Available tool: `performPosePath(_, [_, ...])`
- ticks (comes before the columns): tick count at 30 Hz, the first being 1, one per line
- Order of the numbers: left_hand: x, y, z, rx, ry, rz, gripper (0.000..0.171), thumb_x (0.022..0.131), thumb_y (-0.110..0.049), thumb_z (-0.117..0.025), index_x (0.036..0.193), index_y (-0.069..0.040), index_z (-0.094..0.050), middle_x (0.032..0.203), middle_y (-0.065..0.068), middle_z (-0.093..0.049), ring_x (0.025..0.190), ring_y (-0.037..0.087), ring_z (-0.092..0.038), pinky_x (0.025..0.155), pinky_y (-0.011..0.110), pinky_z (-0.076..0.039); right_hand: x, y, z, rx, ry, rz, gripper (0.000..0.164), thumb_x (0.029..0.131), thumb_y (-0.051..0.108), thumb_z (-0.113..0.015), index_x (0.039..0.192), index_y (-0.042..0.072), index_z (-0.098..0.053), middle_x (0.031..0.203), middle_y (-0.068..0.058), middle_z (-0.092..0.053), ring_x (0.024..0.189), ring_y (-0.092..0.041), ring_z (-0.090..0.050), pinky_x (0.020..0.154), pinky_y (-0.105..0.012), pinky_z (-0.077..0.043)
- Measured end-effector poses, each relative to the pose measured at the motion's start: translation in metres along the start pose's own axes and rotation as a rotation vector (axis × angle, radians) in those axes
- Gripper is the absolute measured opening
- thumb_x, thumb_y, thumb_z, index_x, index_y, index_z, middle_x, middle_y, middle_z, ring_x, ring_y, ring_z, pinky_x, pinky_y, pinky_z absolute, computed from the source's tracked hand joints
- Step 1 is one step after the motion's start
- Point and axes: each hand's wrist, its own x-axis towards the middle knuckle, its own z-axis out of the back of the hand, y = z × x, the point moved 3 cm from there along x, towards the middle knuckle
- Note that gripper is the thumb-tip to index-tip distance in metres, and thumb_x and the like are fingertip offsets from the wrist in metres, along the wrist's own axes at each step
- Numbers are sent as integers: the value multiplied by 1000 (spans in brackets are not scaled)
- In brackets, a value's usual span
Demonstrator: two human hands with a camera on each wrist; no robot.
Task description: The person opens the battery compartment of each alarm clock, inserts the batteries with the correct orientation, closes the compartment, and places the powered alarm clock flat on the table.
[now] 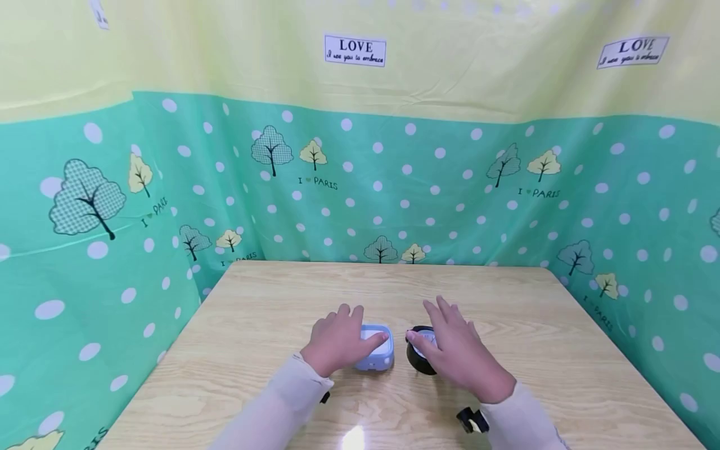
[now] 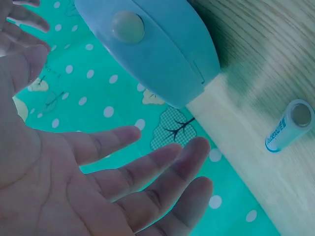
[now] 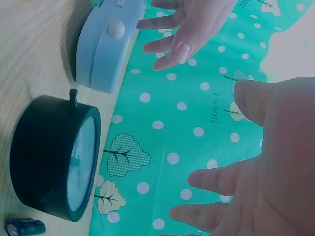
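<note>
A light blue rounded case (image 1: 375, 362) with a pale round button on its side rests on the table. My left hand (image 1: 337, 340) is held over the case's left side, fingers spread and gripping nothing; its palm (image 2: 44, 182) shows in the left wrist view. To the right of the case stands a round black clock (image 3: 42, 152) with a pale face. Over it my right hand (image 1: 455, 350) hovers with fingers extended, partly covering the clock (image 1: 419, 362) in the head view. The right wrist view shows that palm (image 3: 275, 172) holding nothing.
A small battery (image 2: 285, 130) stands on the wooden table (image 1: 253, 350) in the left wrist view. Another view, from the right wrist, has a dark blue battery (image 3: 25, 227) lying by the clock. A green and yellow curtain (image 1: 405, 187) surrounds the table's back and sides.
</note>
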Motion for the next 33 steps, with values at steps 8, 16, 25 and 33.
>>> performPosePath(8, [3,-2,-8,6,15,21,89,89,-78,-52,139,-5,-58,121,17,-63,90,33,-65,75,51,-56,-5,-7,-12,53,-10,-17,92,98,76,-39,160,8,-35,169,-24,-21,154,-54,-17,113,-81,-14])
performPosePath(16, [5,-6,-11,10,19,36,89,88,-79,-52,137,-5,-60,120,18,-63,87,33,-66,70,50,-55,-7,-13,-17,136,6,-34,93,98,76,-38,161,8,-33,170,-25,-17,155,-50,-17,117,-74,-19])
performPosePath(25, [5,-9,-13,14,28,63,91,86,-81,-52,136,-6,-61,115,16,-63,84,31,-63,68,51,-53,-9,-17,-22,180,-17,-26,88,100,72,-40,160,7,-35,169,-24,-21,154,-47,-25,118,-68,-26])
performPosePath(33, [8,-14,-16,33,35,67,93,85,-84,-51,135,-6,-61,111,16,-62,83,30,-61,73,52,-53,-8,-22,-26,226,-20,-22,82,102,65,-46,159,6,-37,168,-25,-23,154,-46,-26,119,-67,-26])
